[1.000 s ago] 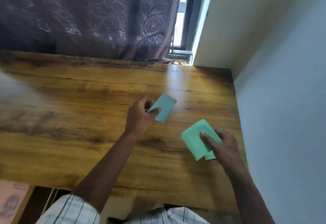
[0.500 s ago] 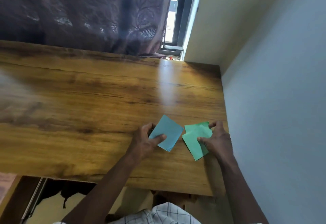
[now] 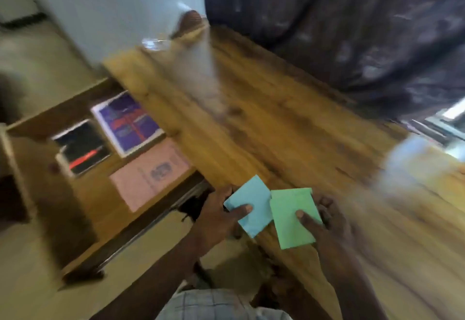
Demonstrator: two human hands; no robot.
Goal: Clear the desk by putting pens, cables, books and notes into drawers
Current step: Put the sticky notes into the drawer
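Since half a second back the view has swung left and tilted, and both hands have come up off the wood with their papers. Heavy motion blur throughout.

- Left hand (image 3: 216,215): pinches the blue note (image 3: 249,203), thumb on top, fingers underneath.
- Right hand (image 3: 327,221): grips the green notes (image 3: 293,216) the same way, thumb pressed on the upper face. How many sheets it holds, I cannot tell.
- The two papers sit just beside each other, edges overlapping slightly, over the near edge of the desk (image 3: 251,123).
- An open drawer (image 3: 93,198) lies to the left of both hands and lower. The left hand is the nearer one.
- Already in the drawer: a purple book (image 3: 128,123), a black book (image 3: 81,148) and a pink booklet (image 3: 151,171), all lying flat.

Judgement: the notes go in next, carried leftward and down. The desk's corner edge stands between hands and drawer, so the papers need to pass in front of it. Bare wood shows on the drawer's near side, in front of the pink booklet; that looks the easiest landing spot.
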